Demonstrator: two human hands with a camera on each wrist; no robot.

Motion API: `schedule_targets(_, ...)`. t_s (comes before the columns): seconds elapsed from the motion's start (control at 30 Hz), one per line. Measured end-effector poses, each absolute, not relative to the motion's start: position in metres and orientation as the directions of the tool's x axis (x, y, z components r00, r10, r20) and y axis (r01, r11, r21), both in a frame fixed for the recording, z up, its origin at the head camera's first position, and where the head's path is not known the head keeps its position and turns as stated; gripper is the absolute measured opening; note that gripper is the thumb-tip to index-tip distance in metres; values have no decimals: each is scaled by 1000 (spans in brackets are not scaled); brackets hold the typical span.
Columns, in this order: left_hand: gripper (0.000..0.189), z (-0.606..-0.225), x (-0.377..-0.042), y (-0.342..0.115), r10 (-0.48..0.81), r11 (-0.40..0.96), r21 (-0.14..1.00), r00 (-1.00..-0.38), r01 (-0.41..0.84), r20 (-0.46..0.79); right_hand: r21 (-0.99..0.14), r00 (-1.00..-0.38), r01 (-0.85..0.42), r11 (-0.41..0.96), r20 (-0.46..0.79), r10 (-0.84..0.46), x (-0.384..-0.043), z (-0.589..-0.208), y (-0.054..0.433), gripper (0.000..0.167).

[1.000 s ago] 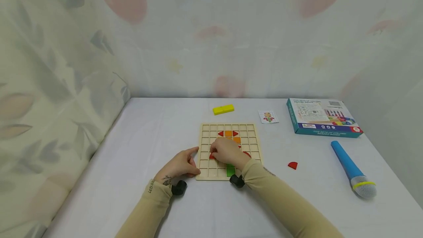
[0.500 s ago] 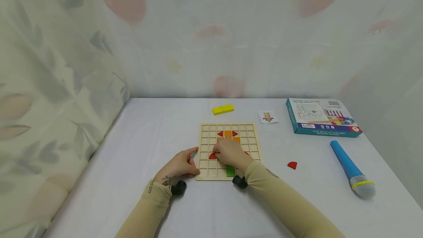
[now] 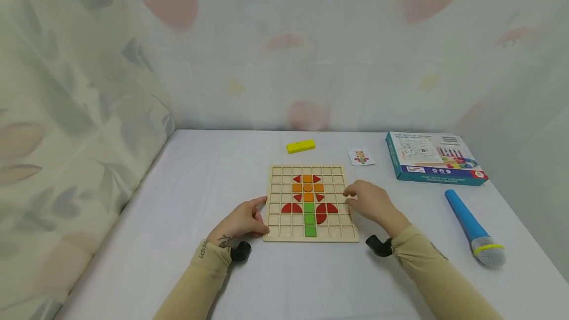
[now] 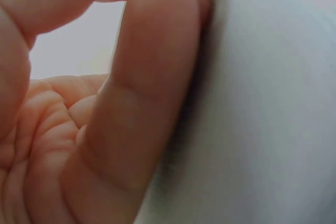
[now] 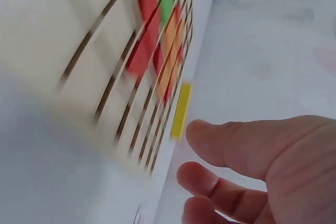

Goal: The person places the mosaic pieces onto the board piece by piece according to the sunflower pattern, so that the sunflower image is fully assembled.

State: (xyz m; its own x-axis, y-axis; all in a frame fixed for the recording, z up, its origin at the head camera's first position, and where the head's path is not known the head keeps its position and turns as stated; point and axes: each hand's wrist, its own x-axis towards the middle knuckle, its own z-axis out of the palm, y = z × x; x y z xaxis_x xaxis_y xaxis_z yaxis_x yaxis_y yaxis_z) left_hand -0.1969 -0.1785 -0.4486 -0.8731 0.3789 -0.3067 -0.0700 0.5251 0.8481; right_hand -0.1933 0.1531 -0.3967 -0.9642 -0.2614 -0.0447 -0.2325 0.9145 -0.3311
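Note:
A wooden grid board [image 3: 275, 233] lies on the table with a flower pattern of orange, red and green pieces set in its cells. My left hand [image 3: 242, 220] rests at the board's left side, thumb and index finger spread apart along the edge. In the left wrist view, a finger [image 4: 149, 77] fills much of the picture. My right hand [image 3: 373, 205] is over the board's right edge, its fingers loosely bent; the right wrist view shows nothing between thumb [image 5: 226, 140] and fingers. Red rounded pieces [image 3: 326, 209] sit beside the green stem [image 3: 309, 219].
Behind the board lie a yellow block [image 3: 301, 146] and a small pattern card [image 3: 361, 157]. A flat cardboard box [image 3: 435, 159] stands at the back right, with a blue toy microphone [image 3: 471, 226] in front of it. Patterned cloth hangs behind and at the sides.
My right hand has lifted away from the board's middle and moved right, uncovering the pattern. The loose red quarter piece on the table is now out of sight. My left hand stays put.

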Motion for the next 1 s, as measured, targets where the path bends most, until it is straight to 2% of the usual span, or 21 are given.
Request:
schedule_targets(0.37,91,-446,-197,-180,365,540,839,-879,-70,-308,-319,-964,-27,947,-243,-109,-166,-405,223,24)
schedule_targets(0.67,92,-446,-198,-179,371,535,842,-875,-72,-311,-304,-954,-34,952,-273,-121,-157,-414,239,28)
schedule_targets(1.0,92,-448,-197,-178,374,533,843,-872,-77,-316,-290,-955,-42,956,-268,-124,-158,-421,241,20)
